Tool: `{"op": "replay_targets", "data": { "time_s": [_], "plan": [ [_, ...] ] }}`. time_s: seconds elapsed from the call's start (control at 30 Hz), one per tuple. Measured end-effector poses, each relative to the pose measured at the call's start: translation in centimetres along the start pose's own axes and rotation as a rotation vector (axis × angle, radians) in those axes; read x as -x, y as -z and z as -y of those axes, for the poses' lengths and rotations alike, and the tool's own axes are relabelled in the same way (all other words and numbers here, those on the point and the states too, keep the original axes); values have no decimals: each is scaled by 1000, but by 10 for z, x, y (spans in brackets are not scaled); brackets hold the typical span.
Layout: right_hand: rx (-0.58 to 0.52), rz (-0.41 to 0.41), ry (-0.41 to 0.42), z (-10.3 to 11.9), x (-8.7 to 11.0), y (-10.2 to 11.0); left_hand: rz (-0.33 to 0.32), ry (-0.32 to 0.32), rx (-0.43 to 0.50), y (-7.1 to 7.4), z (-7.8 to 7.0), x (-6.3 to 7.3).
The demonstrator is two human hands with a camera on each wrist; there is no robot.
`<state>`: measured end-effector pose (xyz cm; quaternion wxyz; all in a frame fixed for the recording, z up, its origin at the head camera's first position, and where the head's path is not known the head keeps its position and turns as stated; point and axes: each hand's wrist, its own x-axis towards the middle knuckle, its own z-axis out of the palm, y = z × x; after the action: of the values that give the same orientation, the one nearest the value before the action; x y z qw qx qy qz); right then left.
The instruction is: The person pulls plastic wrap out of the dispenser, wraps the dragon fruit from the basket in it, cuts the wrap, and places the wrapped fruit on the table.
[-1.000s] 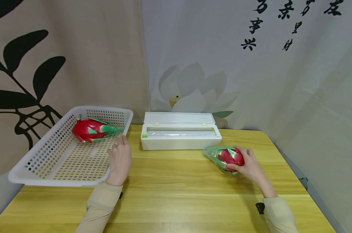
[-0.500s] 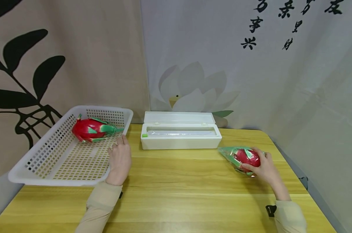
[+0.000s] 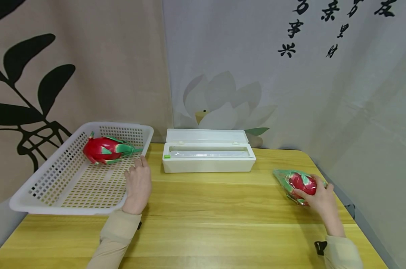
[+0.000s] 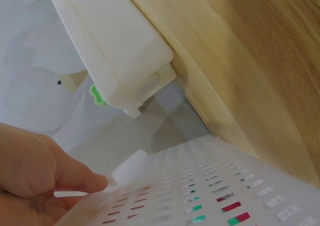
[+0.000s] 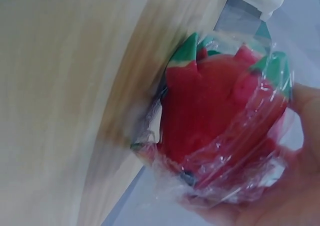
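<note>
Gripping a red-and-green oval dragon fruit (image 3: 303,183) in clear plastic film (image 5: 225,158) with the right hand (image 3: 319,196) at four o'clock, likely against unwrapping. Resting the left hand (image 3: 138,187) at eight o'clock by the white perforated plastic basket (image 3: 68,211)'s rim, perhaps for steadying; cannot tell whether clasping.

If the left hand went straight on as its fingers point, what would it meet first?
Most likely the white basket, whose rim the left hand appears to hold; depth beyond that is hard to judge.
</note>
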<state>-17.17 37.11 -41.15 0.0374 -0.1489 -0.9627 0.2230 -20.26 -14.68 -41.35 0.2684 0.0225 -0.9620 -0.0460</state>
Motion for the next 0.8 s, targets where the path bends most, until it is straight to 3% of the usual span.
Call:
{"op": "replay_targets", "data": {
  "time_s": [0.43, 0.8],
  "plan": [
    [-5, -24, -156, -5, 3, 7, -92, -18, -10, -1, 0, 2],
    [-3, -16, -168, -6, 5, 7, -25, 0, 39, 0, 1, 0]
  ]
}}
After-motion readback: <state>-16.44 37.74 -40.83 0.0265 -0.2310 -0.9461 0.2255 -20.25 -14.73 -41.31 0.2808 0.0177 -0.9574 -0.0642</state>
